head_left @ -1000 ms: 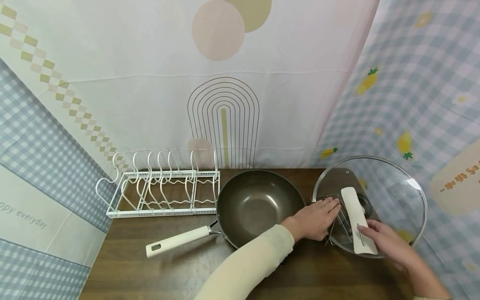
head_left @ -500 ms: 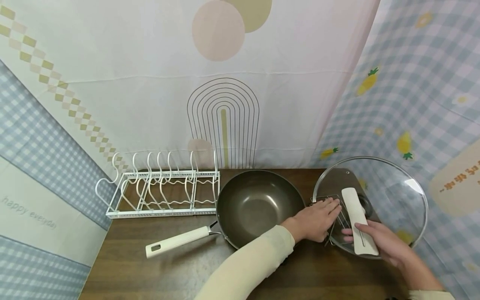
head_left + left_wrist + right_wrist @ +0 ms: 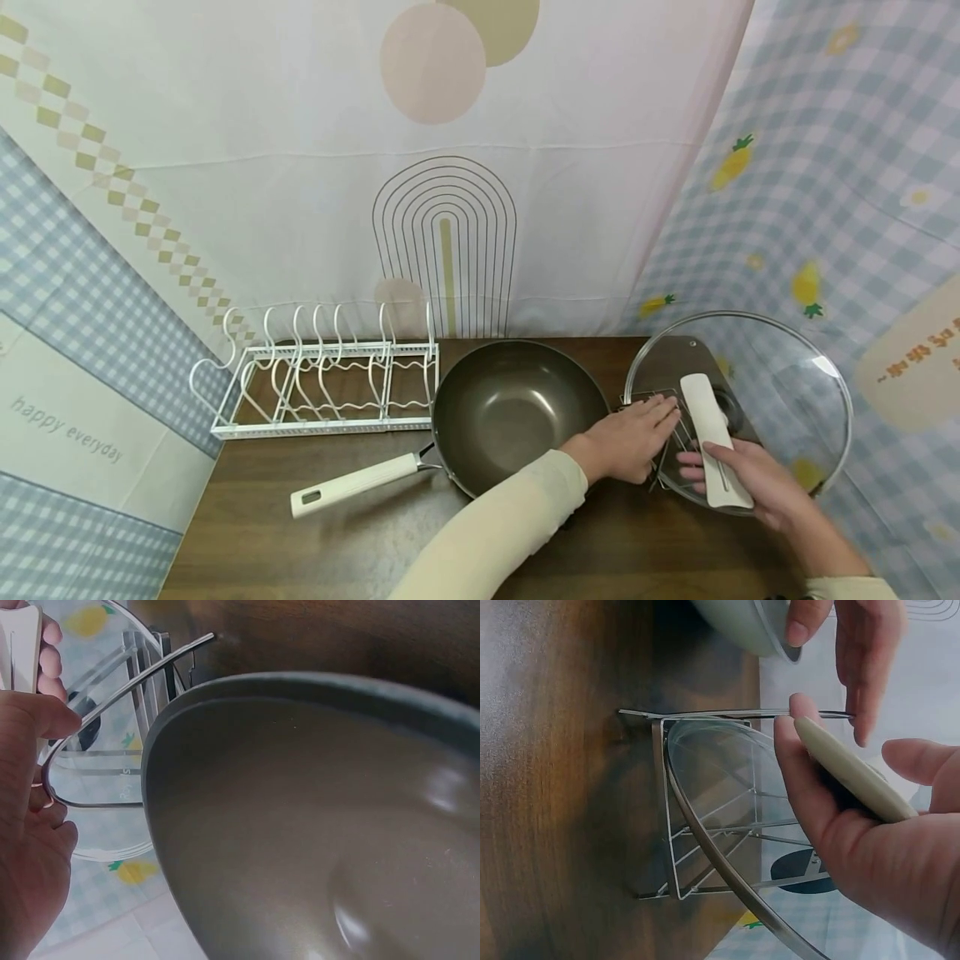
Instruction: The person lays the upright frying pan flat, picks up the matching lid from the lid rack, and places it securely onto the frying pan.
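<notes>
Glass lid [image 3: 787,383] stands in the wire stand [image 3: 661,757] at the head view's lower right, its white handle [image 3: 706,413], long axis slanting down rightward, gripped by the nearer right hand [image 3: 761,479], while the left hand [image 3: 628,439] lies straight-fingered against the stand's left side.

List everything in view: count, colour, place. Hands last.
Table: 1, brown wood-look, beneath the cookware
Wire rack: 1, white, table's left
Pan: 1, grey-brown inside, cream handle, table centre
Metal stand: 1, silvery, right of pan
Glass lid: 1, transparent, on edge at metal stand
Lid handle: 1, cream, on glass lid
Cloth: piece count unclear, white and blue-check, back and sides
Sleeves: 2, cream, on arms
Left hand: 1, bare, fingers against metal stand
Right hand: 1, bare, gripping lid handle
</notes>
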A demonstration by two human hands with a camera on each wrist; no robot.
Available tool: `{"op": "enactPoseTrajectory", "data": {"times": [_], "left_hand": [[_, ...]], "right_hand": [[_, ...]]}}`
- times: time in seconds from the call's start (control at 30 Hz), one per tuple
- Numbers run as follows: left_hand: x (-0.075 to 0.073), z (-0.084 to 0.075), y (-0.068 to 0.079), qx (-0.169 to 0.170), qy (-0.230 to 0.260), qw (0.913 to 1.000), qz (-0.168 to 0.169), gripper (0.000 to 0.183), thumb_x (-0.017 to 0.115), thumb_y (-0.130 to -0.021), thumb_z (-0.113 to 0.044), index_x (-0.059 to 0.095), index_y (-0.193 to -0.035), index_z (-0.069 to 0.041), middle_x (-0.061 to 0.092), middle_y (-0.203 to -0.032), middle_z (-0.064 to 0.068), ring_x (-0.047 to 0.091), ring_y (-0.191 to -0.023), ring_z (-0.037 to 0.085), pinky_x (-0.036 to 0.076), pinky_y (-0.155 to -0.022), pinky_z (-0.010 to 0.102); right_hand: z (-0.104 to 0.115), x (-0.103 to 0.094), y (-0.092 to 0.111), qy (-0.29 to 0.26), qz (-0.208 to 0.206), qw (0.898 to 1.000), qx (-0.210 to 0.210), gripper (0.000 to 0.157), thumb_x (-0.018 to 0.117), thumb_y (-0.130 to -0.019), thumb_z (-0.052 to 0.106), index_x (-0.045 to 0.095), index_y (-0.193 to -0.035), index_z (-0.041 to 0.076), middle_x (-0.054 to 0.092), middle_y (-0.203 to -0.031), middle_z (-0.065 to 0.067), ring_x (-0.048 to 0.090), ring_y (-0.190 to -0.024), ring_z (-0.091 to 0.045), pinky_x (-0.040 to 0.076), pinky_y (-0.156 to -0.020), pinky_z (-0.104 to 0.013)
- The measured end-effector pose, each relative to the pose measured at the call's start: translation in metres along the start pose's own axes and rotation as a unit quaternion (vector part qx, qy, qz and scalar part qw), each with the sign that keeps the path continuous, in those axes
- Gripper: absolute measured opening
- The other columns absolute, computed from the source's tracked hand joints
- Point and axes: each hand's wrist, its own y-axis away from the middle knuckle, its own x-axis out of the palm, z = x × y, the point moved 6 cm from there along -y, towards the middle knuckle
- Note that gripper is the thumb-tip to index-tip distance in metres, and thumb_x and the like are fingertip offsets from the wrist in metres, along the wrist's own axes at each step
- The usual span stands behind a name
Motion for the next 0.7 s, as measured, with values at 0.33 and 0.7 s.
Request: {"op": "enactPoseTrajectory", "data": {"times": [0.33, 0.7], "left_hand": [[0.001, -0.001, 0.0, 0.003, 0.008, 1.0, 0.003, 0.088, 0.06, -0.1, -0.043, 0.011, -0.166, -0.013, 0.008, -0.175, 0.004, 0.011, -0.161, 0.018, 0.008, -0.129, 0.023], [-0.002, 0.001, 0.002, 0.007, 0.007, 0.9999, -0.012, 0.087, 0.062, -0.097, -0.041, 0.016, -0.165, -0.012, 0.013, -0.174, 0.005, 0.015, -0.16, 0.018, 0.01, -0.129, 0.022]], "right_hand": [[-0.01, -0.006, -0.005, 0.047, -0.076, 0.996, 0.009, 0.027, 0.047, -0.111, 0.03, 0.066, -0.113, 0.01, 0.077, -0.096, 0.001, 0.077, -0.087, -0.017, 0.065, -0.079, -0.037], [-0.013, -0.008, -0.008, 0.153, -0.168, 0.974, 0.024, 0.044, 0.048, -0.11, 0.036, 0.062, -0.117, -0.005, 0.073, -0.083, 0.004, 0.074, -0.071, -0.019, 0.063, -0.066, -0.038]]}}
